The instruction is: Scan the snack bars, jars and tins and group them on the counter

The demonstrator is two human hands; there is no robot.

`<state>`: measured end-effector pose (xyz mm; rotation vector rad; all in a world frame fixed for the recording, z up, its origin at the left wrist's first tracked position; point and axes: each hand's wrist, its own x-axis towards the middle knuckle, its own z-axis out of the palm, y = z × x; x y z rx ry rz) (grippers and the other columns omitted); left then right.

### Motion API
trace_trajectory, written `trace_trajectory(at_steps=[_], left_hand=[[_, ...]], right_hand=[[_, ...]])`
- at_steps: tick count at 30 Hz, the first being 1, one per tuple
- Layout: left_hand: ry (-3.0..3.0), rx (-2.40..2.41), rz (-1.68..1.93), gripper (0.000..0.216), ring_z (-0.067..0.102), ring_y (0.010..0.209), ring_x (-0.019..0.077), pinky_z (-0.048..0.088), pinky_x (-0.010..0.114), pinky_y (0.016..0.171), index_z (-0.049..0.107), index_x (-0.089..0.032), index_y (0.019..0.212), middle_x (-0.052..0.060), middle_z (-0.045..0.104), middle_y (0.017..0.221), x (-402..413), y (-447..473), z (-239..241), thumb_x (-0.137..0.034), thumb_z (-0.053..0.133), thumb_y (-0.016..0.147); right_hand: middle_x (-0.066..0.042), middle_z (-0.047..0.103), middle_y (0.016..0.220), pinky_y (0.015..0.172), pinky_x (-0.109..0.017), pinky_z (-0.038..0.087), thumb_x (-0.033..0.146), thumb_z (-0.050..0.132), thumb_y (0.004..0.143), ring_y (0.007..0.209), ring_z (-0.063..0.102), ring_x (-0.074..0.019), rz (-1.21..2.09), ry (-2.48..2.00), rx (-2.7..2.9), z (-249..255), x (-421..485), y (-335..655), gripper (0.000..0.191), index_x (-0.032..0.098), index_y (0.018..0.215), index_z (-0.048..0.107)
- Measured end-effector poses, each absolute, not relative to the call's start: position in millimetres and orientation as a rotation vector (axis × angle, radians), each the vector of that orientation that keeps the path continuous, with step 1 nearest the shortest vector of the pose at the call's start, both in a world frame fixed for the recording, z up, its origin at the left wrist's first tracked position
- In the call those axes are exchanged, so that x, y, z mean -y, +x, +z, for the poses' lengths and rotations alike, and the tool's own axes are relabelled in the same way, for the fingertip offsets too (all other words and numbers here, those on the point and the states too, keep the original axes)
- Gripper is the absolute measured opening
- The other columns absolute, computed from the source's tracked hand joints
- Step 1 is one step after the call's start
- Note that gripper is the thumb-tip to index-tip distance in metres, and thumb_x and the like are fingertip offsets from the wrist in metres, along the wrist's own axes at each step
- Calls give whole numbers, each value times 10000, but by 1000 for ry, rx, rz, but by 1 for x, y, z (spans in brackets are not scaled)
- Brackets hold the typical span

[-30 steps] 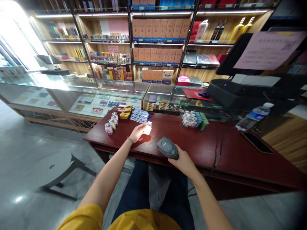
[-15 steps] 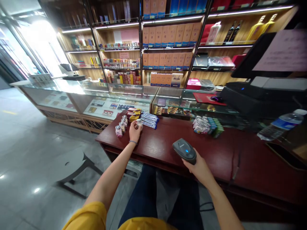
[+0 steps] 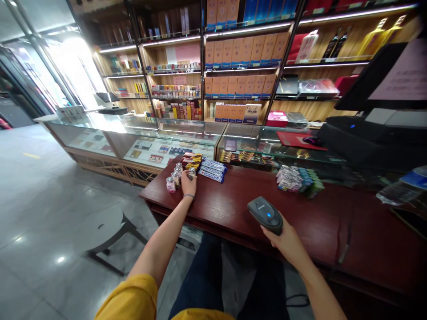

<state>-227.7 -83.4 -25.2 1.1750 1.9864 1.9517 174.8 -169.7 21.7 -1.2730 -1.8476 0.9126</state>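
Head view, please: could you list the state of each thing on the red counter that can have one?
left hand: closed around a small jar.
small jar: upright, held beside the other jars.
jar row: upright, on the counter's left end.
right hand: gripping the scanner.
scanner: held above the counter, blue light on.
blue packs: lying flat, side by side.

Bare red counter (image 3: 233, 200) between the hands, small jars (image 3: 174, 178) and blue packets (image 3: 211, 170) crowding left, wrapped packs (image 3: 295, 179) right

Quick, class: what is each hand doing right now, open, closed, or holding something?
Left hand: closed on a small jar beside the other jars.
Right hand: closed around the scanner.
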Motion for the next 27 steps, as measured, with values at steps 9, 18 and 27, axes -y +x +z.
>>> trace_trajectory(at_steps=[9,18,27], left_hand=[[1069,-2078,1908,440,614,1124,249,429,417,1062,536,-169,1206,119,624,1163,78,-229,-19,-125,676,791],[1195,-2062,1865,563,454,1391,313,300,488,1221,514,-172,1363,171,518,1414,98,-220,-27,-139,658,819],[1791,-2147,1373,615,63,1564,432,143,613,1251,519,-70,1421,261,156,1660,119,-198,-40,-152,652,827]], right_hand=[[29,660,624,478,-280,488,431,674,812,459,606,-188,942,-1294,1884,22,168,177,472,202,1213,576],[18,677,595,458,-283,478,431,700,787,469,632,-207,888,-1287,1856,17,166,177,525,174,1232,595],[71,558,470,499,-310,475,460,678,801,432,594,-218,869,-1301,1876,18,165,177,514,179,1222,592]])
